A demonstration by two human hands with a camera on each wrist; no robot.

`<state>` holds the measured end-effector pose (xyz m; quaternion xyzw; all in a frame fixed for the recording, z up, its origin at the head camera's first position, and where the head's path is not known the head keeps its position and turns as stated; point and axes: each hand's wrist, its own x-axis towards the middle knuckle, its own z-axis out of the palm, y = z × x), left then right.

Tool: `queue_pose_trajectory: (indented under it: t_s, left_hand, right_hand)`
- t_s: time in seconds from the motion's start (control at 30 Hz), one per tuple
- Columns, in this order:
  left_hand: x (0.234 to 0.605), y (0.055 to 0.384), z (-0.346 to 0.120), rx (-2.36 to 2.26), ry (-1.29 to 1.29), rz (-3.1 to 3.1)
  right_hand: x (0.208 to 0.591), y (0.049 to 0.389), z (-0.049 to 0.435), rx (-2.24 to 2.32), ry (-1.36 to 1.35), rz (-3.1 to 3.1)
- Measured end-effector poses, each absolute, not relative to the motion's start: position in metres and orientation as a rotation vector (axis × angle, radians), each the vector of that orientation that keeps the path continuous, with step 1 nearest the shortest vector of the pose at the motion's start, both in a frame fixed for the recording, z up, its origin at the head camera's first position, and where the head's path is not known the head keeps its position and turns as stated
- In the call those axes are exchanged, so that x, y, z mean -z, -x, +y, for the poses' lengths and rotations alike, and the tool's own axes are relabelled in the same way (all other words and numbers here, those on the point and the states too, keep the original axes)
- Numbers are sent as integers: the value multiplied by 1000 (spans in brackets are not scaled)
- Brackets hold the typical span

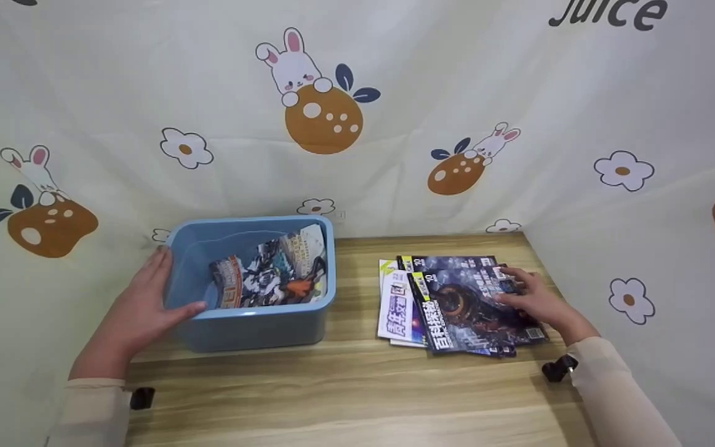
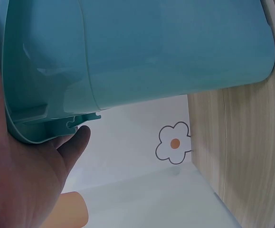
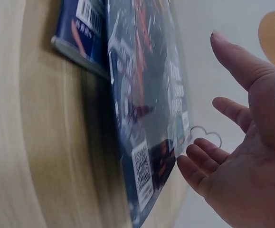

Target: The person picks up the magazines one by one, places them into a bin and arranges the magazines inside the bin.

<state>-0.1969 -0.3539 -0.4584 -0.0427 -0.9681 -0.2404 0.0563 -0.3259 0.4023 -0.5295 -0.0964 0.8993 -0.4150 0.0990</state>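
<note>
On the left of the head view, my left hand (image 1: 146,304) grips the rim of a light blue plastic bin (image 1: 258,332). Its thumb lies over the front rim, and in the left wrist view the fingers (image 2: 75,147) hook under the lip. Several magazines (image 1: 267,273) lie inside the bin, one with a mostly white and orange cover. To the right, a loose stack of magazines lies on the table, with a dark-covered magazine (image 1: 466,310) on top. My right hand (image 1: 537,301) is over its right side, fingers spread and relaxed, fingertips at the edge in the right wrist view.
A white-covered magazine (image 1: 398,313) sticks out at the stack's left side. The wood-grain table (image 1: 357,385) runs between bin and stack. Pale fabric walls (image 1: 388,186) printed with rabbits and flowers enclose the back and both sides.
</note>
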Motion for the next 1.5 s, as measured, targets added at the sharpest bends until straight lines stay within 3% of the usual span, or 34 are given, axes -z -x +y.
queue_pose_trajectory:
  t_s: [1.5]
  left_hand:
    - [458,197,-354,730,160,-2897]
  right_hand:
    - [545,346,435,1241,322,2396]
